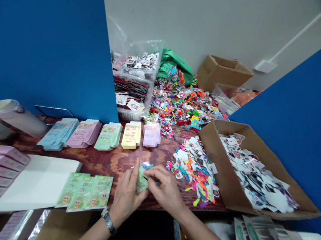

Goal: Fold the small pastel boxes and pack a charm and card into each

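Observation:
A small green printed carton [142,183] is held low over the table's front edge, with my left hand [126,192] closed around its side. My right hand [165,188] is pinched at the carton's upper right end. A small blue piece [148,167] shows by the right fingertips; whether it is in the fingers or lies behind them cannot be made out. Left of my hands, several green cartons [89,192] lie flat and overlapping. Right of them spreads a pile of colourful balloons and paper cutouts [196,169].
Flat carton stacks stand behind my hands: blue [58,133], pink [83,134], green [108,137], yellow [131,135]. A cardboard box of cutouts [215,167] is at right. Colourful trinkets [184,102] and clear bins [147,77] lie behind. Pink boxes [3,170] sit on a white board [48,177].

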Demonstrator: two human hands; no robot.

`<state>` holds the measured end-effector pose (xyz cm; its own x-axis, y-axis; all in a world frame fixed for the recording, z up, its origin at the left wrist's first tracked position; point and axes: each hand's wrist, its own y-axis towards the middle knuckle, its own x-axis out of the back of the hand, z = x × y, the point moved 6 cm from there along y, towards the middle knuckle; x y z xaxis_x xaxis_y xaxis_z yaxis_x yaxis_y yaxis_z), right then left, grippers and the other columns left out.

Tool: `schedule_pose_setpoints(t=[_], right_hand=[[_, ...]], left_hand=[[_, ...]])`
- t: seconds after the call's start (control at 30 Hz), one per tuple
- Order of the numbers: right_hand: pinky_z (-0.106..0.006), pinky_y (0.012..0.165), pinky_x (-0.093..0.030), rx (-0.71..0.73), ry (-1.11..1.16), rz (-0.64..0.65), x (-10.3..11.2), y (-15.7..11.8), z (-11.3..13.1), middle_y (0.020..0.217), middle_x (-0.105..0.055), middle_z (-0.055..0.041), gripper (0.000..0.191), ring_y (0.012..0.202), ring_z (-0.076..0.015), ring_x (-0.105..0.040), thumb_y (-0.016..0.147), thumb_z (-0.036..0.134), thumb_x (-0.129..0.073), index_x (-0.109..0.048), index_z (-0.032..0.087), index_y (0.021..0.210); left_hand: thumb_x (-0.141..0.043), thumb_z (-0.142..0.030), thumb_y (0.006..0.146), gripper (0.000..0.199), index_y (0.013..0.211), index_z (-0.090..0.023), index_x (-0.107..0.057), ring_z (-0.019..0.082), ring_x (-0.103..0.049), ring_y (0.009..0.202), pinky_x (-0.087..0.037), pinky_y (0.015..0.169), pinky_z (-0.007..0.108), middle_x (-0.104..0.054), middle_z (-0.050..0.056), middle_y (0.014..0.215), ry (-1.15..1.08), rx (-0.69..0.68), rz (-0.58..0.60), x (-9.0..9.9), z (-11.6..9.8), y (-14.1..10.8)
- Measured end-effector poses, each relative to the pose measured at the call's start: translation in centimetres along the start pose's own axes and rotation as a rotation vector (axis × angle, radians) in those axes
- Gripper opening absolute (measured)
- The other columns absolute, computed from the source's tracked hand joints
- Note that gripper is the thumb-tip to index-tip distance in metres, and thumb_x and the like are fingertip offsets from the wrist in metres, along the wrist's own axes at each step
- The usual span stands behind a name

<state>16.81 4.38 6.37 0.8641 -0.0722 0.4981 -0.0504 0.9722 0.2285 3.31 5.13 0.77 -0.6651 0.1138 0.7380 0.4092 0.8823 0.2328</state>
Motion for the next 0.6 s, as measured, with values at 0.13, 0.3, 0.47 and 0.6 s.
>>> schedule_pose_setpoints(t=[0.13, 0.3, 0.47, 0.6], right_hand=[[-0.03, 0.09, -0.053, 0.06, -0.044, -0.053, -1.1, -1.2, 0.1, 0.105, -0.071, -0.0058, 0.03, 0.1, -0.0172, -0.066, 0.091, 0.008, -0.051, -0.069, 0.022, 0.112], [-0.039, 0.102, -0.05, 0.194, -0.1, -0.115, -3.5, -3.1, -0.4, 0.131, -0.063, -0.0094, 0.048, 0.122, -0.0207, -0.059, 0.095, 0.008, -0.043, -0.05, 0.022, 0.141], [-0.034, 0.103, -0.05, 0.118, 0.015, 0.022, -4.9, -2.0, -0.8, 0.131, -0.063, -0.0071, 0.043, 0.12, -0.0182, -0.059, 0.097, 0.014, -0.045, -0.051, 0.023, 0.138], [-0.031, 0.096, -0.052, 0.145, -0.015, 0.09, -5.5, -1.6, -0.7, 0.117, -0.069, -0.0058, 0.036, 0.107, -0.0168, -0.064, 0.096, 0.017, -0.048, -0.055, 0.021, 0.131]], left_hand=[[-0.057, -0.037, 0.088, 0.096, 0.154, -0.018, 0.011, 0.03, -0.057, 0.098, -0.046, 0.093, 0.055, -0.056, 0.012, 0.109, 0.256, 0.003, -0.001, 0.2, -0.3, 0.0], [-0.05, -0.038, 0.091, 0.088, 0.154, -0.017, 0.008, 0.027, -0.057, 0.088, -0.052, 0.079, 0.044, -0.053, 0.01, 0.1, 0.321, 0.073, 0.044, 1.0, 0.1, -0.1], [-0.052, -0.029, 0.088, 0.079, 0.155, -0.025, -0.011, 0.026, -0.06, 0.093, -0.053, 0.078, 0.038, -0.055, 0.011, 0.111, 0.286, 0.031, 0.075, 2.6, 0.6, -1.8], [-0.044, -0.028, 0.093, 0.049, 0.142, -0.024, -0.044, 0.025, -0.06, 0.077, -0.049, 0.064, 0.036, -0.061, 0.009, 0.095, 0.567, -0.012, 0.08, 3.3, 2.0, -3.5]])
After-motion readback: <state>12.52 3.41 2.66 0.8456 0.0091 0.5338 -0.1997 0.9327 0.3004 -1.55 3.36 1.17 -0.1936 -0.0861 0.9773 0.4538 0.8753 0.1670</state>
